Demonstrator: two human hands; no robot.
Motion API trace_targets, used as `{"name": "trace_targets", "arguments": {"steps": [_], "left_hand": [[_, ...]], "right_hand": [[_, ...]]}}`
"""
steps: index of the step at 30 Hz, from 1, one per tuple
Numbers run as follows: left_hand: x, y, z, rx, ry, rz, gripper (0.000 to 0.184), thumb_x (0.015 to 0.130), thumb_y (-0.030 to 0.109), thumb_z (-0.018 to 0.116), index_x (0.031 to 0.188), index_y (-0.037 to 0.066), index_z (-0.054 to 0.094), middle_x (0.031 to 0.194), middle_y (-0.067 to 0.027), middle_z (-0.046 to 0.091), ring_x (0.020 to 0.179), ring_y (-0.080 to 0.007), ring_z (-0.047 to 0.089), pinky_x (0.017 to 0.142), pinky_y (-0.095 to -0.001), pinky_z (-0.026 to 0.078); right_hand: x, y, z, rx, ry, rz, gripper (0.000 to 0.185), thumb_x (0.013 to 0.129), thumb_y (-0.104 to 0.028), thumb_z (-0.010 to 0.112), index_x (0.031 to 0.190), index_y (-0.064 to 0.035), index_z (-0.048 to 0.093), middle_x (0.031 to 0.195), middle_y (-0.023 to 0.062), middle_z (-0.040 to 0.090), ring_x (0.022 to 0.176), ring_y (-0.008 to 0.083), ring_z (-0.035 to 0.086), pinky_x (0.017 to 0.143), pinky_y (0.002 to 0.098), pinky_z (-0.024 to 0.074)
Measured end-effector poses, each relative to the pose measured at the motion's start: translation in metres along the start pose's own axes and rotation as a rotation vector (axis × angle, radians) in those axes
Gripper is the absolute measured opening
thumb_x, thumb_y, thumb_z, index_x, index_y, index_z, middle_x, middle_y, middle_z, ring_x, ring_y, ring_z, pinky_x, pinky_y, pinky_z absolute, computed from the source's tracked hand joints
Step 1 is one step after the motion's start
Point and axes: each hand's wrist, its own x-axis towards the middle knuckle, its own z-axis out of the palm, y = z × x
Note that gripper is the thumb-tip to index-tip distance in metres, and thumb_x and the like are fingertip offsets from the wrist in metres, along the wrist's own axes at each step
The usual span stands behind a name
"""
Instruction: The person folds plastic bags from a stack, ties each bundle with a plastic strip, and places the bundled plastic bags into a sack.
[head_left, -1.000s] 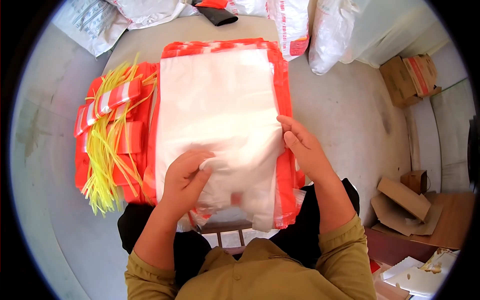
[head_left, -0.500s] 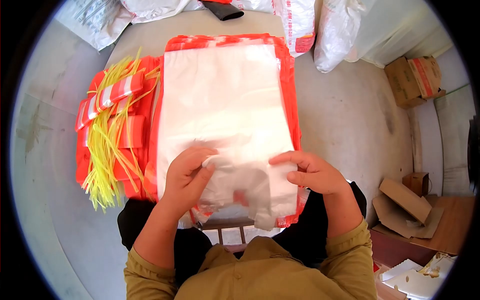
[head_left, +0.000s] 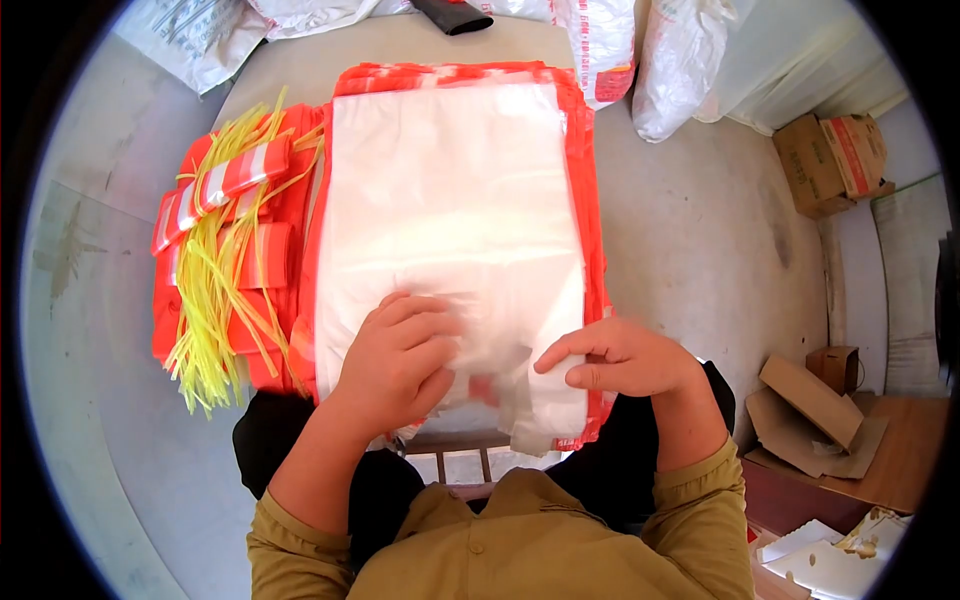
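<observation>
A white plastic vest bag (head_left: 450, 190) lies flat on top of a stack of red plastic bags (head_left: 590, 240), its cut-out handle end toward me. My left hand (head_left: 400, 360) is over the left handle, fingers bent and their tips smeared by motion; whether it pinches the film cannot be seen. At the right handle, my right hand (head_left: 630, 358) rests with index finger and thumb apart, the index tip touching the white film. Between the hands the film is crumpled, and a bit of red shows through.
Left of the stack are folded red bags (head_left: 265, 255) with yellow plastic strips (head_left: 205, 320) across them. White sacks (head_left: 680, 70) and a black tube-like object (head_left: 455, 15) are at the back. Cardboard boxes (head_left: 815, 165) and an opened carton (head_left: 810, 420) stand at the right.
My left hand has moved slightly right and its grip on the lifted film edge no longer shows. My right hand has shifted a little, staying by the right handle.
</observation>
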Motion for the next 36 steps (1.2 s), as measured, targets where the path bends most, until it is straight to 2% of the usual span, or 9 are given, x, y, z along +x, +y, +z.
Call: {"name": "trace_targets", "arguments": {"steps": [3, 6, 10, 15, 21, 24, 27, 30, 36], "left_hand": [[-0.003, -0.001, -0.002, -0.029, -0.004, -0.006, 0.017, 0.074, 0.005, 0.071, 0.090, 0.005, 0.068, 0.111, -0.0096, 0.073, 0.112, -0.0361, 0.065, 0.102, -0.0513, 0.051], [-0.003, 0.000, -0.003, -0.024, -0.012, -0.013, 0.018, 0.074, 0.005, 0.072, 0.091, 0.006, 0.068, 0.111, -0.0092, 0.073, 0.113, -0.0358, 0.065, 0.102, -0.0516, 0.051], [-0.004, 0.001, -0.003, 0.001, -0.033, -0.020, 0.019, 0.073, 0.006, 0.072, 0.092, 0.007, 0.068, 0.112, -0.0089, 0.073, 0.114, -0.0358, 0.065, 0.103, -0.0524, 0.050], [-0.005, 0.004, -0.003, 0.026, -0.045, -0.021, 0.019, 0.073, 0.006, 0.073, 0.091, 0.008, 0.068, 0.121, -0.0067, 0.073, 0.119, -0.0350, 0.064, 0.104, -0.0534, 0.050], [-0.008, 0.008, -0.003, 0.062, -0.053, -0.031, 0.016, 0.074, 0.005, 0.072, 0.087, 0.010, 0.065, 0.131, -0.0039, 0.071, 0.124, -0.0324, 0.062, 0.106, -0.0544, 0.049], [-0.009, 0.007, -0.001, 0.076, -0.063, -0.030, 0.015, 0.074, 0.005, 0.072, 0.086, 0.010, 0.064, 0.133, -0.0040, 0.070, 0.126, -0.0313, 0.062, 0.107, -0.0544, 0.049], [-0.011, 0.006, -0.001, 0.097, -0.070, -0.029, 0.015, 0.074, 0.005, 0.073, 0.086, 0.010, 0.064, 0.134, -0.0046, 0.070, 0.126, -0.0309, 0.062, 0.108, -0.0541, 0.049], [-0.012, 0.007, -0.001, 0.106, -0.063, -0.029, 0.016, 0.075, 0.006, 0.073, 0.087, 0.010, 0.065, 0.133, -0.0058, 0.070, 0.126, -0.0312, 0.062, 0.108, -0.0537, 0.049], [-0.014, 0.006, -0.001, 0.094, -0.049, -0.023, 0.018, 0.075, 0.007, 0.074, 0.091, 0.009, 0.067, 0.127, -0.0083, 0.069, 0.126, -0.0315, 0.062, 0.107, -0.0536, 0.050]], "right_hand": [[0.003, -0.013, -0.001, -0.003, -0.091, 0.109, 0.040, 0.098, -0.007, 0.068, 0.138, -0.0030, 0.066, 0.092, -0.0025, 0.067, 0.086, 0.0078, 0.059, 0.072, 0.0249, 0.0470], [0.005, 0.000, 0.006, 0.082, 0.029, -0.008, 0.051, 0.096, -0.001, 0.067, 0.146, -0.0020, 0.058, 0.094, 0.0007, 0.066, 0.082, 0.0074, 0.059, 0.072, 0.0257, 0.0497], [0.014, -0.009, 0.002, 0.119, 0.027, 0.102, 0.056, 0.096, -0.006, 0.060, 0.152, -0.0053, 0.052, 0.110, 0.0074, 0.069, 0.099, 0.0136, 0.065, 0.084, 0.0309, 0.0546], [0.036, -0.011, 0.013, 0.247, 0.097, 0.115, 0.057, 0.095, -0.001, 0.055, 0.151, -0.0043, 0.050, 0.099, 0.0083, 0.065, 0.093, 0.0170, 0.069, 0.083, 0.0334, 0.0572], [0.058, -0.005, 0.021, 0.011, 0.226, -0.009, 0.044, 0.095, 0.007, 0.056, 0.138, -0.0013, 0.060, 0.088, 0.0046, 0.061, 0.084, 0.0141, 0.068, 0.074, 0.0326, 0.0581], [0.061, -0.031, 0.026, -0.184, 0.284, 0.162, 0.033, 0.090, 0.006, 0.063, 0.121, -0.0040, 0.072, 0.092, 0.0069, 0.066, 0.083, 0.0196, 0.069, 0.074, 0.0340, 0.0562], [0.063, -0.031, 0.030, -0.662, 0.388, 0.011, 0.027, 0.083, 0.005, 0.069, 0.105, -0.0071, 0.078, 0.100, 0.0085, 0.070, 0.085, 0.0253, 0.068, 0.073, 0.0353, 0.0553], [0.065, -0.045, 0.033, -0.778, 0.493, -0.067, 0.022, 0.081, -0.002, 0.074, 0.099, -0.0127, 0.079, 0.091, 0.0064, 0.070, 0.092, 0.0297, 0.066, 0.077, 0.0402, 0.0531], [0.089, -0.024, 0.024, -0.609, 0.345, -0.528, 0.026, 0.076, 0.009, 0.068, 0.093, -0.0094, 0.073, 0.107, 0.0037, 0.072, 0.095, 0.0285, 0.064, 0.090, 0.0405, 0.0496]]}}
